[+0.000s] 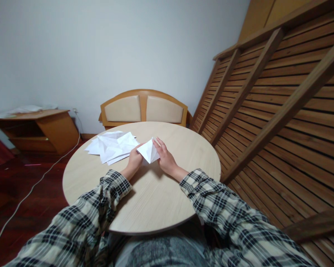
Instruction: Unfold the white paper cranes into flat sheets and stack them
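Observation:
A folded white paper piece [149, 151] stands between both my hands over the round table [156, 200]. My left hand [135, 159] grips its left side with curled fingers. My right hand [164, 155] holds its right edge, fingers closed along the fold. Both arms wear plaid sleeves. A pile of several folded white papers [111, 147] lies on the table just left of my left hand.
A wooden chair with padded back [143, 108] stands behind the table. A slatted wooden frame [281, 111] leans close on the right. A low wooden cabinet [36, 128] sits at far left. A white cable [39, 181] runs across the dark floor.

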`<state>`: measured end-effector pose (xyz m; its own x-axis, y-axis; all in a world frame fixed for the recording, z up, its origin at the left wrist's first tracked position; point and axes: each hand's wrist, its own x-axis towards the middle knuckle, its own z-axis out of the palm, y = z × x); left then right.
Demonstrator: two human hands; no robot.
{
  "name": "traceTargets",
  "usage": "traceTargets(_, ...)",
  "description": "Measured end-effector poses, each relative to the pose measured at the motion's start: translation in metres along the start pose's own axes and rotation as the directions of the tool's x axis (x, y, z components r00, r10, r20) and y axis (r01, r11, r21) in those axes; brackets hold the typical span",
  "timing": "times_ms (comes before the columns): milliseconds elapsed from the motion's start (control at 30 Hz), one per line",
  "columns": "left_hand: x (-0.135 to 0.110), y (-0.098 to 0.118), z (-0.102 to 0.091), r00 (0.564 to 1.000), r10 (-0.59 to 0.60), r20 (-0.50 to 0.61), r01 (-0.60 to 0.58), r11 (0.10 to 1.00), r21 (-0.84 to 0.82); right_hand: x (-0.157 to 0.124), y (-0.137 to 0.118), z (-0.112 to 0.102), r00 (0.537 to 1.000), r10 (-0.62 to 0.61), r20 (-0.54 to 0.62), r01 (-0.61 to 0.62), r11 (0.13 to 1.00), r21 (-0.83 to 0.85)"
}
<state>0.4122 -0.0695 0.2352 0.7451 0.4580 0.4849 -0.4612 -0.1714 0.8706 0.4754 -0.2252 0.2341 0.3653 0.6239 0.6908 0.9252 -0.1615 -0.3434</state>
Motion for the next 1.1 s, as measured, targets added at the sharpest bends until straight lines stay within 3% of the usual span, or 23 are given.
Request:
traceTargets(167, 0.002, -0.003, 0.002, 0.995, -0.094, -0.031, 0.087, 0.980, -0.176, 0.001, 0.001, 0.000, 1.000, -0.017, 0.011, 0.017, 1.000, -0.014)
traceTargets(267, 0.003, -0.005, 0.002, 0.993, -0.118, -0.032, 0.109, 0.974, -0.200, 0.001, 0.002, 0.000, 1.000, -0.020, 0.016, 0.020, 1.000, 0.010)
traceTargets(533, 0.002, -0.006, -0.002, 0.979, -0.184, 0.089, 0.183, 0.983, 0.015, 0.004, 0.017, 0.002, 0.998, 0.045, -0.034, -0.039, 0.987, 0.155)
traceTargets(767, 0.004, 0.015, -0.008, 0.935, -0.253, 0.248, 0.254, 0.967, 0.031, 0.006, 0.023, 0.002, 0.985, 0.150, -0.089, -0.125, 0.961, 0.246)
traceTargets(867, 0.006, 0.024, -0.012, 0.895, -0.310, 0.321, 0.335, 0.942, -0.025, 0.008, 0.028, 0.004, 0.954, 0.271, -0.126, -0.217, 0.917, 0.333)
traceTargets(1000, 0.008, 0.020, -0.015, 0.831, -0.416, 0.369, 0.481, 0.871, -0.099, 0.010, 0.038, 0.009, 0.845, 0.529, -0.080, -0.434, 0.765, 0.476)
traceTargets(1100, 0.008, 0.008, -0.016, 0.781, -0.497, 0.379, 0.556, 0.829, -0.057, 0.009, 0.041, 0.010, 0.813, 0.581, -0.026, -0.488, 0.706, 0.514)
